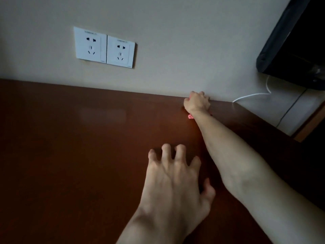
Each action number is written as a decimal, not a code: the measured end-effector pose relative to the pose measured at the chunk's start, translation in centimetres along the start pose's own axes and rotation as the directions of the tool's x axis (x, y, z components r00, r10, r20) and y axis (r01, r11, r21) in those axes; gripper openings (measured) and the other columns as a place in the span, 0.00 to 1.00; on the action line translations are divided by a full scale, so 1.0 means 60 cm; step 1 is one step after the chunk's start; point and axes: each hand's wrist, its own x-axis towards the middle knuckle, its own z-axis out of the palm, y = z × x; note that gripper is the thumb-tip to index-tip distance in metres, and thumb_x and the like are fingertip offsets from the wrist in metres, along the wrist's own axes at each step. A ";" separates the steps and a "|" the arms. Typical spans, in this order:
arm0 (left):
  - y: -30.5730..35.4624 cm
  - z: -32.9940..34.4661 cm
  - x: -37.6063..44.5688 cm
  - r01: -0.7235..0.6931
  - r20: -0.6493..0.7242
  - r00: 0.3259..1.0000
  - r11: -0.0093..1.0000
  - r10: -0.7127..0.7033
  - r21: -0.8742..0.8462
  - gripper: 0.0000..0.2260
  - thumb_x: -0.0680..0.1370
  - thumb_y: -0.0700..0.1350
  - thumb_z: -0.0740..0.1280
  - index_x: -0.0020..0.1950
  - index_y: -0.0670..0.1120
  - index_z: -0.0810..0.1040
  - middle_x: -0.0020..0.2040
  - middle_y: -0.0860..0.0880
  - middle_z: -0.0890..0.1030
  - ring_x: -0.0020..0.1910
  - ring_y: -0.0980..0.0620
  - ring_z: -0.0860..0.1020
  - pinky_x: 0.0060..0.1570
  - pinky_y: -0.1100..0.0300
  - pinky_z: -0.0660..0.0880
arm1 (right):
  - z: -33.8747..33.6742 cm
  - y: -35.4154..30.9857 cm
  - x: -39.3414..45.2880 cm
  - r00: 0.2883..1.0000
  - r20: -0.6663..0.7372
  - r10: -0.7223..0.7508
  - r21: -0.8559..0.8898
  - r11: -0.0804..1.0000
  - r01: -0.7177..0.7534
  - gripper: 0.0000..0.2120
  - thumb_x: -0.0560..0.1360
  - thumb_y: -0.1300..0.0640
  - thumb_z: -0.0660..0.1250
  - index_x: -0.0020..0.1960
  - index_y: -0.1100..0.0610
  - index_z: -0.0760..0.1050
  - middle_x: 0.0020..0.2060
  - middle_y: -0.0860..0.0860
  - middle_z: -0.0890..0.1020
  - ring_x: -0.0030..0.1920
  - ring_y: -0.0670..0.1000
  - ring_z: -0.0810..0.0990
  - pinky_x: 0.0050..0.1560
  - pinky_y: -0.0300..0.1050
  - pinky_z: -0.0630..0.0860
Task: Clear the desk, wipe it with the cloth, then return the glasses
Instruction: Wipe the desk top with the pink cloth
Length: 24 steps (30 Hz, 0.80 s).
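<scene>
My right hand (197, 103) is stretched to the far edge of the dark brown desk (79, 147), close to the wall. It grips a pink cloth (190, 116), of which only a small corner shows under the wrist. My left hand (173, 175) rests on the desk nearer to me, its fingers spread and bent with the tips on the wood, holding nothing. No glasses are in view.
Two white wall sockets (105, 47) sit on the beige wall above the desk. A black monitor (295, 41) hangs at the upper right, with a white cable (251, 95) running down behind the desk's far right corner.
</scene>
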 end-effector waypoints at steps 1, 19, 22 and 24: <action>-0.004 0.003 0.000 0.016 0.005 1.000 0.999 -0.015 -0.047 0.25 0.77 0.63 0.53 0.68 0.55 0.76 0.64 0.43 0.74 0.66 0.38 0.71 0.65 0.35 0.67 | 0.002 -0.006 0.002 0.999 0.004 -0.049 0.023 0.999 0.049 0.14 0.79 0.50 0.61 0.60 0.52 0.79 0.61 0.57 0.76 0.63 0.63 0.74 0.56 0.52 0.74; -0.019 0.036 0.020 0.120 -0.059 0.991 0.992 -0.122 -0.031 0.25 0.69 0.66 0.61 0.58 0.58 0.85 0.58 0.39 0.83 0.58 0.33 0.81 0.52 0.31 0.78 | 0.016 -0.031 0.021 0.928 0.087 -0.363 0.129 0.927 0.351 0.10 0.80 0.49 0.60 0.55 0.51 0.77 0.57 0.55 0.75 0.61 0.61 0.73 0.54 0.52 0.73; -0.019 0.036 0.024 0.105 -0.039 0.994 0.994 -0.106 -0.031 0.25 0.68 0.66 0.61 0.58 0.58 0.85 0.59 0.39 0.83 0.58 0.33 0.81 0.52 0.31 0.78 | 0.024 -0.009 0.038 0.958 0.047 -0.282 0.098 0.956 0.277 0.11 0.80 0.49 0.60 0.55 0.52 0.77 0.57 0.56 0.75 0.61 0.61 0.73 0.55 0.53 0.74; -0.024 0.037 0.023 0.116 -0.033 0.993 0.993 -0.117 -0.030 0.25 0.68 0.67 0.61 0.58 0.59 0.84 0.59 0.39 0.83 0.58 0.33 0.81 0.51 0.31 0.78 | 0.021 -0.004 0.032 0.964 0.040 -0.261 0.112 0.960 0.255 0.11 0.80 0.50 0.60 0.55 0.52 0.78 0.57 0.56 0.75 0.61 0.62 0.73 0.55 0.52 0.73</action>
